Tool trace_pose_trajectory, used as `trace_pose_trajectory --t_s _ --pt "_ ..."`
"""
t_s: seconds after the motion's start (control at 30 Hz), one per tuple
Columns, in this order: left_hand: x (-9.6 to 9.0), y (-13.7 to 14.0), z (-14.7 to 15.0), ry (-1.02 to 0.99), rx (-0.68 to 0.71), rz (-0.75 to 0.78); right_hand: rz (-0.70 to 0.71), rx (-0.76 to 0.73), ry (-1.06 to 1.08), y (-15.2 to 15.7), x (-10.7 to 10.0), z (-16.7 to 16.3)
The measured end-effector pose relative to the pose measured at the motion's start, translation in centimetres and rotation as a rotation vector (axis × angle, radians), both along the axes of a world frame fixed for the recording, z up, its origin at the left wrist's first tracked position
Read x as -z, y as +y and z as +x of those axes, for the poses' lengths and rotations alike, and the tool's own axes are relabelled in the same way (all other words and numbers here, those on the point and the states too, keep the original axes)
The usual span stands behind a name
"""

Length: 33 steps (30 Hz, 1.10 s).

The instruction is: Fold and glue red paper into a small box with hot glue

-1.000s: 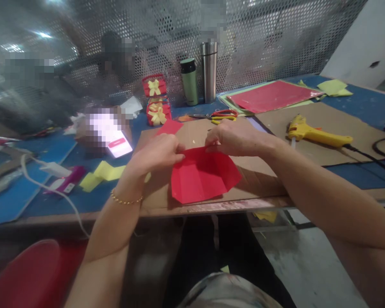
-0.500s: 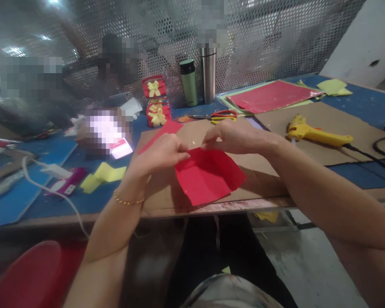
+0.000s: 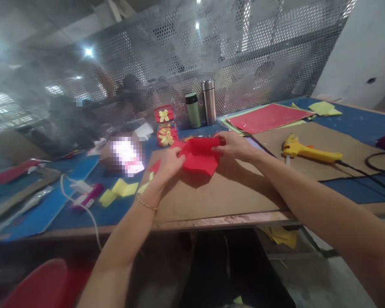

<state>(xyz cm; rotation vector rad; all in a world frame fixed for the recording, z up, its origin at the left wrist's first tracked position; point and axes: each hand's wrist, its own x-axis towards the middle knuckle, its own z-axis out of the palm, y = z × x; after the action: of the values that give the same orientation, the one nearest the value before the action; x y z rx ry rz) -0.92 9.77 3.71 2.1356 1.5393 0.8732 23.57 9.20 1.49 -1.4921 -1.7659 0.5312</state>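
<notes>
The red paper (image 3: 200, 161), creased into panels and partly folded up, is at the centre of the frame, above a cardboard sheet (image 3: 218, 199); its shadow lies on the board, and whether any edge touches down cannot be told. The left hand (image 3: 170, 163) grips the paper's left edge, thumb side inward; the fingers beneath are hidden. The right hand (image 3: 233, 146) pinches the upper right part between thumb and fingers. Judged risks: an uneven pull between the two grips could skew a crease or tear the paper at a fold, and a loosened pinch could let the raised panel spring open. Left of the left hand, a red scrap (image 3: 154, 166) and yellow scraps (image 3: 119, 191) lie close enough that a sweep of the forearm could scatter them. Right of centre, a yellow glue gun (image 3: 311, 150) lies on a second board (image 3: 266, 167), its cord (image 3: 356, 169) running to the right edge; were it hot, a sideways swing of the right forearm could cause a burn. Whether it is powered cannot be determined. In the upper centre stand bow-trimmed boxes (image 3: 167, 136), a green flask (image 3: 194, 112) and a steel flask (image 3: 209, 106), all well apart from the glue gun.
</notes>
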Motion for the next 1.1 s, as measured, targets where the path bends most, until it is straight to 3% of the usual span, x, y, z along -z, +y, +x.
trace_pose_trajectory --t_s 0.1,0.17,0.3,0.47,0.57,0.9,1.1 --pt "-0.1 0.1 -0.2 -0.225 0.113 -0.234 -0.032 0.004 0.071 0.5 0.6 0.1" --pt "-0.3 0.3 -0.5 -0.392 0.146 -0.399 -0.113 -0.079 0.234 0.5 0.5 0.2" --pt "0.0 0.7 -0.9 -0.579 0.146 -0.468 -0.25 -0.331 0.477 -0.4 0.0 0.0" --pt "1.3 -0.7 0.0 -0.692 0.378 -0.707 -0.194 -0.425 0.485 -1.3 -0.5 -0.4" --pt "1.3 -1.9 0.6 -0.733 0.438 -0.81 -0.145 -0.415 0.448 -1.6 -0.7 -0.5" --pt "1.9 -3.1 1.5 -0.701 0.45 -0.877 -0.131 -0.301 0.17 -3.5 -2.1 -1.9" --pt "1.6 -4.2 1.8 -0.709 0.386 -0.846 -0.189 -0.384 0.41 -2.7 -2.2 -0.4"
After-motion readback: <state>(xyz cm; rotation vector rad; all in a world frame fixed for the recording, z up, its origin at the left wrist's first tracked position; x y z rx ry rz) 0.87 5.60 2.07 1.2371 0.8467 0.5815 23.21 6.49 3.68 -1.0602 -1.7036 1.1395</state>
